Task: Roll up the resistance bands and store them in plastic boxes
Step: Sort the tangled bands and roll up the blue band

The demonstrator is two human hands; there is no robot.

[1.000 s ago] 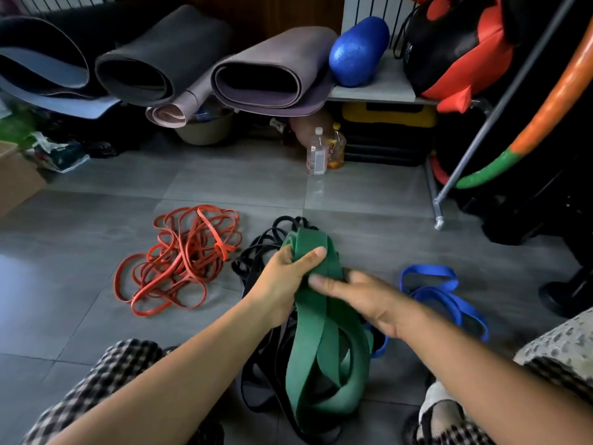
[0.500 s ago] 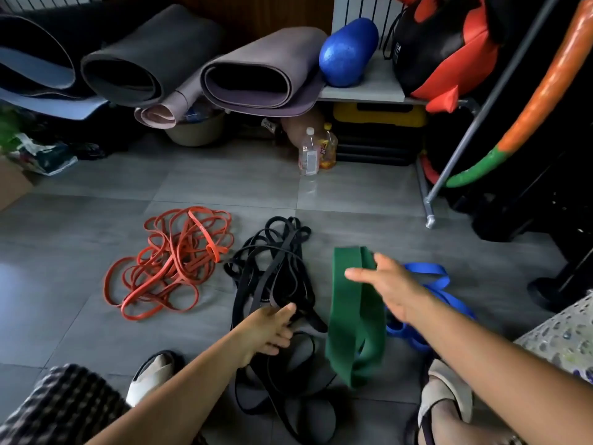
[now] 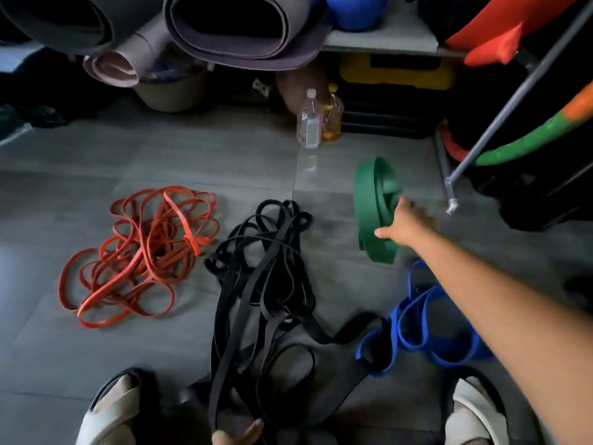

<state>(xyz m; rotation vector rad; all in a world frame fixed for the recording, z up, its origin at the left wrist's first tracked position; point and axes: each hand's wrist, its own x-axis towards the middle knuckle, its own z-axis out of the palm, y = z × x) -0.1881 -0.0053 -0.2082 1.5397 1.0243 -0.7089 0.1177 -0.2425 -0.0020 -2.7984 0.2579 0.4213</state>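
Four lots of resistance bands lie on the grey tile floor. The tangled orange bands [image 3: 141, 252] are at the left, the black bands [image 3: 266, 284] in the middle and the blue bands [image 3: 426, 329] at the right under my forearm. A folded green band [image 3: 373, 200] is further out, past the blue ones. My right hand [image 3: 404, 224] reaches out over the green band's near end, blurred, thumb and fingers spread. Only part of my left hand [image 3: 237, 435] shows at the bottom edge, fingers relaxed beside the black bands. No plastic box is in view.
Two bottles [image 3: 316, 122] stand on the floor behind the bands. Rolled mats [image 3: 244, 27] and a blue ball [image 3: 356, 11] sit along the back. At the right, a metal bar [image 3: 500, 120] leans over dark equipment. My slippered feet [image 3: 109, 412] flank the black bands.
My right hand carried the green band away from the black pile, forward and to the right. My left hand let go of it and dropped back to the bottom edge.
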